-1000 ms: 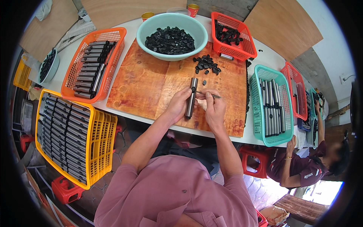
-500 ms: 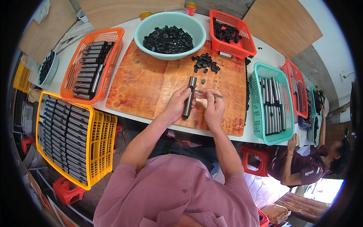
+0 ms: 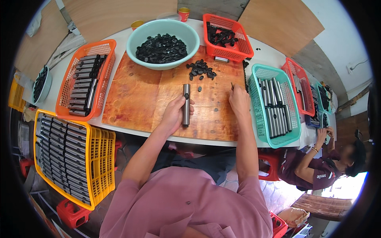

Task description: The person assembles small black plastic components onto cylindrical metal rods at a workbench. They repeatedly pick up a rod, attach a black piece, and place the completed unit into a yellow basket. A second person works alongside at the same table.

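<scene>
Metal tube [image 3: 186, 105], one, steel-grey, with a dark oval spot near its far end: located over the middle of the wooden board [image 3: 139, 91], its length pointing away from the person; contact with the board cannot be told. Left hand [image 3: 174, 113]: wrapped around the tube below the spot, fingers passing behind, presumably so that the spot stays uncovered and facing up. Right hand [image 3: 240, 104]: near the board's right edge, apart from the tube, curled around a slim tool [image 3: 232, 85], mostly hidden, tip protruding. Black oval plugs [image 3: 200, 68], a loose heap beyond the tube, one lying nearer; apparently spread there for easy picking. Pale-green basin [image 3: 158, 66], behind, holding many more, likely the bulk supply. Orange basket [image 3: 75, 117], left, and turquoise basket [image 3: 258, 115], right: tubes in rows, probably aligned to save space. Red basket [image 3: 228, 53], far side: black parts, jumbled. All stand on the white bench [image 3: 122, 39]. Yellow crate [image 3: 101, 162], lower left: tubes in tight columns. Co-worker [image 3: 313, 164], far right.
</scene>
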Demonstrator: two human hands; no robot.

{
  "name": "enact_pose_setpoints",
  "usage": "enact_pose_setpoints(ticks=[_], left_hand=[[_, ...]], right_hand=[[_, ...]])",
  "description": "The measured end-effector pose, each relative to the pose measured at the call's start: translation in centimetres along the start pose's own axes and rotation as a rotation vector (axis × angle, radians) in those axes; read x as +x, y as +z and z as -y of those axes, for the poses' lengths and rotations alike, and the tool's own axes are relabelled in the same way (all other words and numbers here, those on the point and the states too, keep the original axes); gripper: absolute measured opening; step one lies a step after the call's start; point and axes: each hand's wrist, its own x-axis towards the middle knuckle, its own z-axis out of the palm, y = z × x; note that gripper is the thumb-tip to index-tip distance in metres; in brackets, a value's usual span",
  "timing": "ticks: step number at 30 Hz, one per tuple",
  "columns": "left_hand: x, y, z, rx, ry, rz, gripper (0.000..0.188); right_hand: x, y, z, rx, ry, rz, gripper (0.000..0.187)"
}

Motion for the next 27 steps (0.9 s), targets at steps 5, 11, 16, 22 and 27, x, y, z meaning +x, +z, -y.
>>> enact_pose_setpoints(ticks=[5, 11, 16, 22, 27], left_hand=[[0.1, -0.1, 0.0, -0.027, 0.003, 0.017, 0.026], [0.0, -0.7, 0.0, -0.061, -0.016, 0.048, 0.025], [-0.1, -0.2, -0.3, -0.065, -0.001, 0.026, 0.028], [0.0, -0.4, -0.1, -0.100, 0.017, 0.071, 0.034], [0.0, -0.5, -0.1, -0.116, 0.001, 0.074, 0.041]], right_hand=[[0.5, 2.6, -2.7, -0.038, 0.060, -0.003, 0.016], [0.2, 0.7, 1.5, 0.106, 0.002, -0.024, 0.018], [0.3, 0.5, 6.9, 0.481, -0.052, 0.249, 0.024], [0.7, 3.1, 7.6, 0.502, -0.084, 0.224, 0.024], [0.1, 2.5, 8.0, 0.483, -0.131, 0.176, 0.024]])
